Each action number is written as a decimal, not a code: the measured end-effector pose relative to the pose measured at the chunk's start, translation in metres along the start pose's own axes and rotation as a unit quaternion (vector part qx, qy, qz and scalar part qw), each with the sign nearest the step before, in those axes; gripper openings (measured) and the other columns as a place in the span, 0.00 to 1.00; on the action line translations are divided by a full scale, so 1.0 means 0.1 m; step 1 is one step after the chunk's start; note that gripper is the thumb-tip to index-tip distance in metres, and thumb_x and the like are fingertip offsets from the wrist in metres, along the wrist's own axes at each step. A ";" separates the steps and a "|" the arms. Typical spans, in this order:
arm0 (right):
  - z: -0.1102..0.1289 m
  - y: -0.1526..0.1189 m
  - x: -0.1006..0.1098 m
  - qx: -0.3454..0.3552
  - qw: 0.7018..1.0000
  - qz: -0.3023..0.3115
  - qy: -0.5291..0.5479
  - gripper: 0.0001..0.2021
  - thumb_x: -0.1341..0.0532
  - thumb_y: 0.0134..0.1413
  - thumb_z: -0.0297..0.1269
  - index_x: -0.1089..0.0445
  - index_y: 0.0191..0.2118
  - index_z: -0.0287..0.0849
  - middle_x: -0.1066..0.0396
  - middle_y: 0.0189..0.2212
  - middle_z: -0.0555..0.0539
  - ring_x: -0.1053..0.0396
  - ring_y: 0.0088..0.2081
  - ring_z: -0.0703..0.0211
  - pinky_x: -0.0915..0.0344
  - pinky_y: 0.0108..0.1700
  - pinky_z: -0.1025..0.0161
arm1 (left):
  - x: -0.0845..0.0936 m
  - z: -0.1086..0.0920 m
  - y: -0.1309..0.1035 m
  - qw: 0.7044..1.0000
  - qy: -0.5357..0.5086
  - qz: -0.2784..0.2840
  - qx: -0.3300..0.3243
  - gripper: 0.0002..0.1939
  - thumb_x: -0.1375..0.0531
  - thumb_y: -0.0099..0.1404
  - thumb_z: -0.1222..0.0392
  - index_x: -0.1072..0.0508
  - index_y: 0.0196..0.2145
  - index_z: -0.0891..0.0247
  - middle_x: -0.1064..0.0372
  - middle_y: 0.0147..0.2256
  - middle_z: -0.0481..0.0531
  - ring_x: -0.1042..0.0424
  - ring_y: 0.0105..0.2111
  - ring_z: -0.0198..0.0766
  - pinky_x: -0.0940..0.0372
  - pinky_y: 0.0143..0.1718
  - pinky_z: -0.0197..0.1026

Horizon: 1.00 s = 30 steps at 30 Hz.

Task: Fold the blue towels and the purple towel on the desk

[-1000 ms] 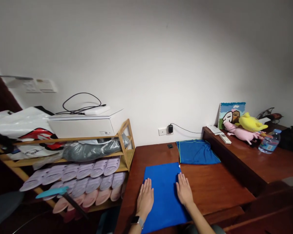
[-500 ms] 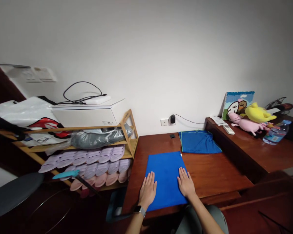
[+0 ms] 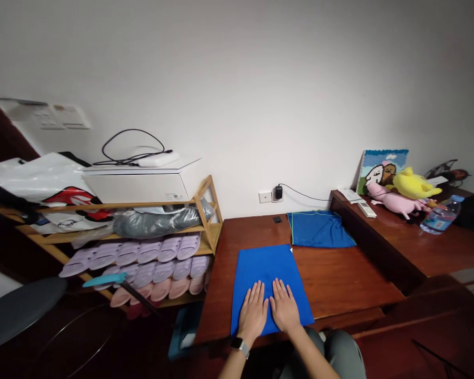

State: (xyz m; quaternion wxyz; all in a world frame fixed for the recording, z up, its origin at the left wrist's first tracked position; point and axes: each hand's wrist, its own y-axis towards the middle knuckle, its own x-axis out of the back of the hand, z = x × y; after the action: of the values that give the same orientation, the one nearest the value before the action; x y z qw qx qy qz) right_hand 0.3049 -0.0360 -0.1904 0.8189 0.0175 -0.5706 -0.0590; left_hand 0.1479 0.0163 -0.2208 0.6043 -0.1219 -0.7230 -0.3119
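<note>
A bright blue cloth (image 3: 266, 263) lies flat in a rough rectangle on the brown wooden table (image 3: 347, 279), with a small white tag at its far right corner. My left hand (image 3: 253, 313) rests palm down on its near part, fingers stretched out and holding nothing. Close beside it, thumbs nearly touching, my right hand (image 3: 284, 308) also lies flat on the cloth with its fingers extended. Behind, near the wall, a darker blue cloth with light green edging (image 3: 319, 229) is spread out, touched by neither hand.
On the left, a wooden rack (image 3: 209, 210) holds slippers (image 3: 150, 250) and a white box (image 3: 138, 187). A raised side table (image 3: 414, 247) at the right bears plush toys (image 3: 414, 184) and a water bottle (image 3: 442, 215). A black charger (image 3: 278, 192) is plugged into the wall.
Both my hands have moved inward from the cloth's sides to its middle, now close together. The near right corner of the cloth shows spread further to the right.
</note>
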 end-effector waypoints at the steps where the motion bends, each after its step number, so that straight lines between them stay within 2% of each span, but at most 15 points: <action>1: -0.06 -0.02 0.00 -0.008 1.000 0.001 -0.005 0.32 0.59 0.77 0.47 0.47 0.77 0.38 0.52 0.76 0.44 0.55 0.78 0.51 0.56 0.78 0.47 | 0.01 0.04 -0.03 1.000 0.000 -0.001 0.002 0.30 0.57 0.81 0.52 0.40 0.74 0.64 0.43 0.73 0.59 0.41 0.73 0.48 0.41 0.72 0.57; 7: -0.62 -0.18 0.12 -0.070 0.997 -0.016 -0.038 0.33 0.58 0.77 0.48 0.48 0.78 0.38 0.53 0.77 0.42 0.53 0.78 0.50 0.53 0.77 0.46 | 0.09 0.34 -0.28 0.999 -0.004 -0.006 0.035 0.31 0.57 0.82 0.50 0.42 0.75 0.62 0.43 0.73 0.58 0.42 0.73 0.49 0.41 0.72 0.58; 11: -0.79 -0.23 0.17 -0.075 0.997 -0.005 -0.034 0.32 0.58 0.77 0.49 0.47 0.78 0.40 0.52 0.76 0.43 0.52 0.77 0.49 0.51 0.76 0.45 | 0.08 0.41 -0.37 0.999 -0.011 -0.003 0.051 0.31 0.57 0.81 0.50 0.42 0.75 0.61 0.42 0.73 0.58 0.41 0.73 0.49 0.42 0.73 0.59; 14: -0.70 -0.11 0.23 -0.075 0.997 -0.016 -0.023 0.33 0.59 0.77 0.49 0.47 0.78 0.38 0.51 0.76 0.42 0.52 0.77 0.48 0.51 0.76 0.46 | 0.11 0.37 -0.25 0.998 -0.013 -0.007 0.056 0.31 0.57 0.81 0.49 0.41 0.75 0.63 0.41 0.73 0.59 0.41 0.73 0.49 0.42 0.72 0.59; 17: -0.43 0.17 0.28 -0.052 0.998 -0.034 -0.009 0.33 0.61 0.78 0.47 0.50 0.78 0.35 0.53 0.77 0.42 0.55 0.78 0.49 0.55 0.77 0.48 | 0.19 0.23 0.06 0.999 -0.020 -0.016 0.039 0.31 0.58 0.82 0.51 0.42 0.75 0.65 0.43 0.74 0.59 0.44 0.74 0.47 0.43 0.74 0.57; 20: -0.10 0.49 0.25 -0.030 1.000 -0.004 0.003 0.32 0.61 0.77 0.43 0.50 0.78 0.34 0.53 0.77 0.40 0.56 0.78 0.50 0.56 0.77 0.49 | 0.18 0.07 0.42 0.999 -0.026 0.000 0.022 0.30 0.59 0.81 0.55 0.40 0.74 0.66 0.43 0.73 0.59 0.43 0.74 0.46 0.44 0.74 0.56; 23: 0.08 0.69 0.12 -0.041 0.999 0.024 0.001 0.32 0.61 0.77 0.40 0.49 0.78 0.32 0.53 0.77 0.39 0.57 0.78 0.50 0.58 0.78 0.49 | 0.08 0.02 0.60 0.999 -0.026 0.027 0.022 0.30 0.60 0.81 0.58 0.39 0.74 0.66 0.41 0.73 0.59 0.42 0.73 0.46 0.44 0.74 0.55; 26: -0.01 0.71 -0.01 -0.076 0.997 0.002 -0.014 0.32 0.61 0.76 0.41 0.50 0.78 0.33 0.54 0.77 0.39 0.58 0.79 0.48 0.62 0.78 0.46 | -0.02 0.13 0.52 0.999 -0.026 0.021 0.035 0.31 0.58 0.81 0.55 0.45 0.76 0.64 0.44 0.74 0.59 0.44 0.74 0.48 0.45 0.74 0.58; 30: -0.40 0.64 -0.03 -0.142 0.989 -0.027 -0.038 0.33 0.61 0.76 0.41 0.51 0.78 0.28 0.54 0.77 0.35 0.56 0.78 0.45 0.62 0.78 0.44 | 0.00 0.37 0.29 0.996 -0.015 -0.001 0.083 0.32 0.58 0.81 0.52 0.50 0.78 0.64 0.45 0.74 0.61 0.45 0.75 0.51 0.47 0.75 0.61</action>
State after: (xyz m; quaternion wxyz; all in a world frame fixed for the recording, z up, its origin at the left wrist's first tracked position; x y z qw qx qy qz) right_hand 0.3459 0.0260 -0.2007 0.7887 -0.0860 -0.5867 -0.1626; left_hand 0.1343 0.0611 -0.2151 0.6012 -0.0748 -0.7554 -0.2497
